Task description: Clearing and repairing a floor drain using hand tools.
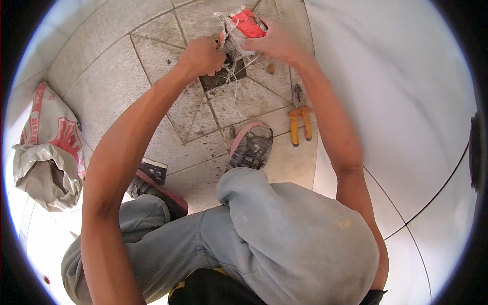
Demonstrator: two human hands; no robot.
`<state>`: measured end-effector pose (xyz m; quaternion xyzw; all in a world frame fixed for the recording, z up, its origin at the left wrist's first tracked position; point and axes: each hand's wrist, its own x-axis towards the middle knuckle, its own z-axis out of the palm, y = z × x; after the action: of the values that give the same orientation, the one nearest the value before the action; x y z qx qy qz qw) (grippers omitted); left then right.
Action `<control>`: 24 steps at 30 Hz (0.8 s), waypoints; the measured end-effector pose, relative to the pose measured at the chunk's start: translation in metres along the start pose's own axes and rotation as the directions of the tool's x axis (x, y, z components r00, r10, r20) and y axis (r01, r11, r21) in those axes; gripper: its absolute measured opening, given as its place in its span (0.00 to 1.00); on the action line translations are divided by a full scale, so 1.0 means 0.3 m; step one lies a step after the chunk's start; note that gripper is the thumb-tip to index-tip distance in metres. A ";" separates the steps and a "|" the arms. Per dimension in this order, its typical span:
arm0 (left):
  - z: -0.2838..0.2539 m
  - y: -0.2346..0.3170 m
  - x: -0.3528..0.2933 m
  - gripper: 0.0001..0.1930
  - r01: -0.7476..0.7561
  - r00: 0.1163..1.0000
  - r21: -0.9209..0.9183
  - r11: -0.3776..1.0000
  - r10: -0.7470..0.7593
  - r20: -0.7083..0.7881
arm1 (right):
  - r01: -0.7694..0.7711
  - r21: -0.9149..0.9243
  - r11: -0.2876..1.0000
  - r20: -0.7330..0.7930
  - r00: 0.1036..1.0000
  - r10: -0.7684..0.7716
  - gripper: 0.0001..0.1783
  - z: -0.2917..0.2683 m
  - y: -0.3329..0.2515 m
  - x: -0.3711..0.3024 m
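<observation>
A crumpled, frayed scrap of woven plastic sack [249,23], red and whitish, is bunched up over a dark square opening [223,79] in the tiled floor. My right hand [272,40] grips its right side, fingers wrapped around the red part. On the other side my left hand [205,55] is closed at the scrap's left edge, just above the opening's left corner. What lies inside its curled fingers is mostly hidden. Loose white strands [235,76] hang from the scrap across the opening.
Pliers [300,122] with orange handles lie on the tiles at the right, near a white wall. A white and red sack [48,147] with its mouth rolled open stands at the left. My shoes [252,145] rest on the floor, which has dark crumbs scattered about.
</observation>
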<state>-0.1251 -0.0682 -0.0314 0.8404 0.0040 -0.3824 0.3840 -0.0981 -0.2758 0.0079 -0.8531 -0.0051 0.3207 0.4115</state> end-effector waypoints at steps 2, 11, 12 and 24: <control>0.002 0.001 -0.006 0.16 0.049 0.999 -0.004 0.999 -0.049 0.018 | 0.042 -0.065 0.997 -0.004 0.999 -0.043 0.24 -0.009 0.003 0.001; 0.019 -0.033 -0.107 0.16 -0.177 0.966 0.378 0.909 0.234 -0.109 | 0.112 -0.268 0.957 -0.039 0.991 -0.127 0.28 0.063 -0.122 -0.165; 0.002 -0.024 -0.125 0.14 -0.206 0.955 0.403 0.891 0.274 -0.117 | 0.112 -0.267 0.957 -0.061 0.989 -0.133 0.25 0.101 -0.131 -0.193; 0.071 -0.090 -0.224 0.09 -0.308 0.930 0.417 0.855 0.362 -0.055 | 0.166 -0.147 0.975 -0.303 0.931 -0.204 0.20 0.254 -0.139 -0.390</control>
<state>-0.1944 -0.0436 -0.0142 0.9121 -0.1960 -0.2459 0.2629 -0.2223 -0.2268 0.0661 -0.9121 -0.0388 0.1388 0.3838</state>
